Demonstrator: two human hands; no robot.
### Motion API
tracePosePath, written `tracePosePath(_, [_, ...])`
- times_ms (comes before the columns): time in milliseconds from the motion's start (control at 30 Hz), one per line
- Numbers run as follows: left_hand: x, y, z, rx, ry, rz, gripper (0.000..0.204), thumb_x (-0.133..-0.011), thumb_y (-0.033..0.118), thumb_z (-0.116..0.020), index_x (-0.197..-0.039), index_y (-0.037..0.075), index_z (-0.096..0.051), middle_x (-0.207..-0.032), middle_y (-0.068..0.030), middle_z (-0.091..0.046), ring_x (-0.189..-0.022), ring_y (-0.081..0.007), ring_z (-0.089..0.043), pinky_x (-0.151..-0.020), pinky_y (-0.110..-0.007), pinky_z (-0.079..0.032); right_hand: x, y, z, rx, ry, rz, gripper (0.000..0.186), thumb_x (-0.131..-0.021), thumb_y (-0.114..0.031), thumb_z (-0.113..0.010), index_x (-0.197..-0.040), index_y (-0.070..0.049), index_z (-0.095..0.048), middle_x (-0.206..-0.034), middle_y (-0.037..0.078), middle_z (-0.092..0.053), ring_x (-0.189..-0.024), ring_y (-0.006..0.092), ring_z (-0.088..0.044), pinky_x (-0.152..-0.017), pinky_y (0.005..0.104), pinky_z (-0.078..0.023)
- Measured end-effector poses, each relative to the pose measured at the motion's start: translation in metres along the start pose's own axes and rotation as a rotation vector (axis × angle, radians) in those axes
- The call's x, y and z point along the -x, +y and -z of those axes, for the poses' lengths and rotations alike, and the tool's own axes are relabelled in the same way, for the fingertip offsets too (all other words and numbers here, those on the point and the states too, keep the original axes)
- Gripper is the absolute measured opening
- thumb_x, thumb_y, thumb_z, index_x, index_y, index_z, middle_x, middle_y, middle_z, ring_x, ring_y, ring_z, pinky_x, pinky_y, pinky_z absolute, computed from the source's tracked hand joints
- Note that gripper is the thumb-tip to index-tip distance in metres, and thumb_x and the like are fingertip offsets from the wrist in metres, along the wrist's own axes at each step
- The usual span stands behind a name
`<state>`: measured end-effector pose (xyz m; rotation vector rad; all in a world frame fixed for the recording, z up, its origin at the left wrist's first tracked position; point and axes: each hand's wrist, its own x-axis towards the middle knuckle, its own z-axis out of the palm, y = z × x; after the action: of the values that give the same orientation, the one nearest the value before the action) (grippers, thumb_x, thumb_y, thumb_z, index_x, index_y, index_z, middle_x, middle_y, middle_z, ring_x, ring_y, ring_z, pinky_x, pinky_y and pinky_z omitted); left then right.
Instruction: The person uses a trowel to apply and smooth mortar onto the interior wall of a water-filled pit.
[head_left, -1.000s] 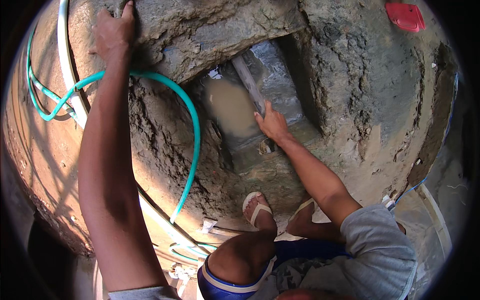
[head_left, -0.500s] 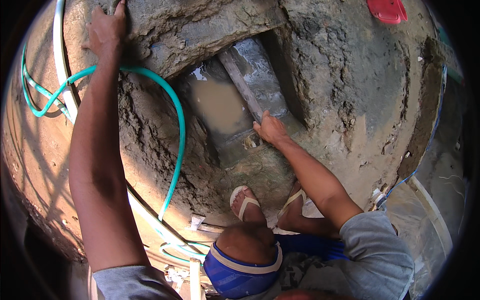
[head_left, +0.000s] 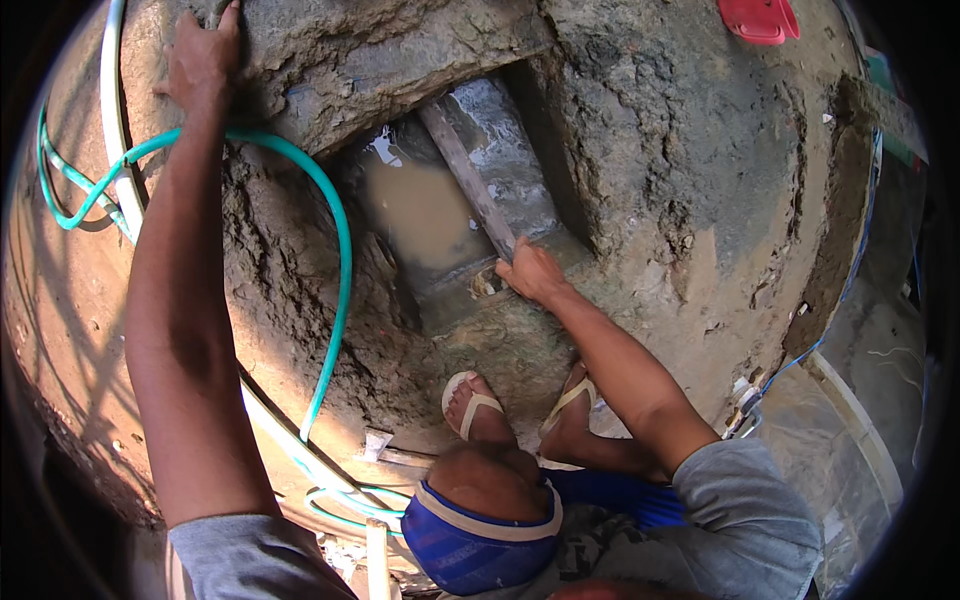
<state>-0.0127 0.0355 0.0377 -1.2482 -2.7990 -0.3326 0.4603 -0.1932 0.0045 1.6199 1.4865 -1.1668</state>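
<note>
In the head view, the left hand (head_left: 205,55) lies flat, fingers spread, on the rough earth bank (head_left: 330,60), just above the green hose (head_left: 335,230). The right hand (head_left: 530,272) grips the lower end of a grey wooden plank (head_left: 465,175), which slants up from the hand beside the muddy water (head_left: 415,205).

The person wears a grey short-sleeved shirt, with the sleeves ending above the elbows, leaving both forearms bare down to the left hand (head_left: 203,52) and the right hand (head_left: 531,272). Blue shorts with a pale band along the leg hem cover the thighs. Each foot carries a light-coloured flip-flop sandal (head_left: 474,404) with a Y-shaped strap between the toes; no gloves, watch or rings can be made out.
</note>
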Motion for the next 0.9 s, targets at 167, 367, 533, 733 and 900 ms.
tracePosePath(167, [0.005,0.012,-0.002,-0.010,0.044,-0.021,0.082,-0.085,0.073,-0.055,-0.143,0.015,-0.052,-0.139,-0.0188,-0.059,-0.131,-0.0396,-0.054,-0.114,-0.063,-0.027,0.008,0.008,-0.002,0.028,0.030,-0.019,0.062,-0.091,-0.038,-0.062,-0.127,0.010,-0.049,-0.114,0.033,-0.066,-0.112,0.0452,-0.063,-0.097,0.0502,-0.050])
tracePosePath(367, [0.004,0.009,-0.002,0.040,0.040,-0.002,0.084,-0.084,0.073,-0.056,-0.146,0.017,-0.050,-0.140,-0.0190,-0.058,-0.130,-0.0394,-0.054,-0.113,-0.060,-0.030,0.041,0.023,0.003,0.057,-0.004,-0.009,0.064,-0.091,-0.039,-0.061,-0.127,0.013,-0.050,-0.107,0.033,-0.067,-0.106,0.0465,-0.065,-0.093,0.0509,-0.051])
tracePosePath(533, [0.005,0.010,-0.004,0.031,0.070,0.004,0.084,-0.083,0.073,-0.057,-0.145,0.017,-0.052,-0.139,-0.0193,-0.059,-0.129,-0.0397,-0.055,-0.110,-0.055,-0.038,0.082,0.032,0.012,0.041,-0.026,-0.039,0.062,-0.088,-0.035,-0.061,-0.124,0.014,-0.052,-0.106,0.034,-0.067,-0.107,0.0464,-0.065,-0.094,0.0504,-0.051])
tracePosePath(733, [-0.003,0.000,-0.009,0.071,0.120,-0.018,0.085,-0.081,0.073,-0.060,-0.139,0.012,-0.057,-0.137,-0.0193,-0.061,-0.128,-0.0378,-0.057,-0.107,-0.054,-0.041,0.123,0.048,0.003,-0.018,0.055,-0.014,0.055,-0.085,-0.034,-0.064,-0.117,0.010,-0.055,-0.101,0.034,-0.067,-0.101,0.0481,-0.065,-0.090,0.0510,-0.051])
tracePosePath(900, [0.011,0.009,0.004,0.015,0.165,-0.026,0.084,-0.077,0.077,-0.063,-0.131,0.013,-0.064,-0.133,-0.0163,-0.064,-0.126,-0.0346,-0.059,-0.109,-0.058,-0.038,0.152,0.074,-0.021,-0.112,0.116,-0.038,0.048,-0.084,-0.030,-0.068,-0.111,0.007,-0.056,-0.097,0.032,-0.068,-0.096,0.0494,-0.066,-0.087,0.0529,-0.051])
